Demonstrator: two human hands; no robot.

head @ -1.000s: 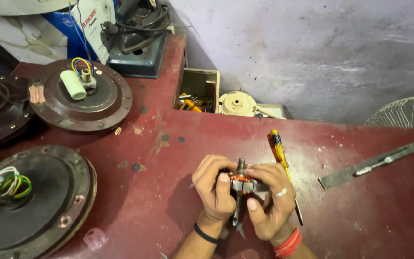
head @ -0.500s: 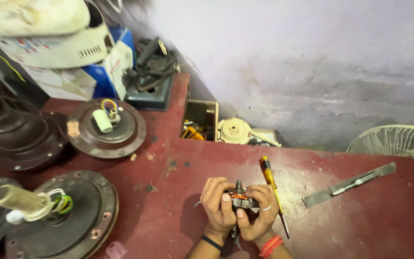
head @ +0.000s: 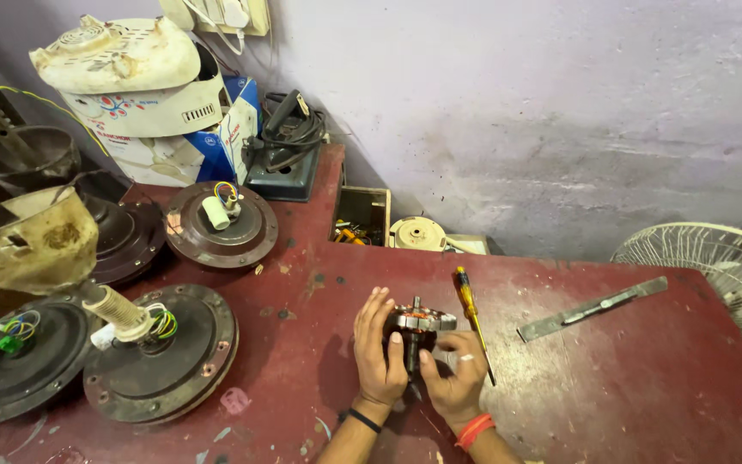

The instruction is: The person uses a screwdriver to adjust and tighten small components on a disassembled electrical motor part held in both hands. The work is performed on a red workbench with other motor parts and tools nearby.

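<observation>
Both of my hands hold a small round motor core [head: 421, 322] with copper windings and a short shaft, upright on the dark red bench [head: 629, 387]. My left hand [head: 377, 351] wraps its left side, fingers spread upward and thumb on the front. From the lower right, my right hand [head: 454, 375] grips it, and it wears a ring and an orange wrist thread. A yellow-handled screwdriver [head: 471, 312] lies just right of the core, touching neither hand.
A flat grey metal bar [head: 592, 307] lies to the right. Several round ceiling-fan motors [head: 161, 354] with coloured wires sit at the left. A wire fan guard [head: 714, 266] stands at the right edge. Boxes, white appliance casings [head: 122, 64] and a coiled cable fill the back left.
The camera has tilted up and pulled back, showing more wall and the left clutter. My hands stay on the motor core, which now stands more upright; my left fingers have spread.
</observation>
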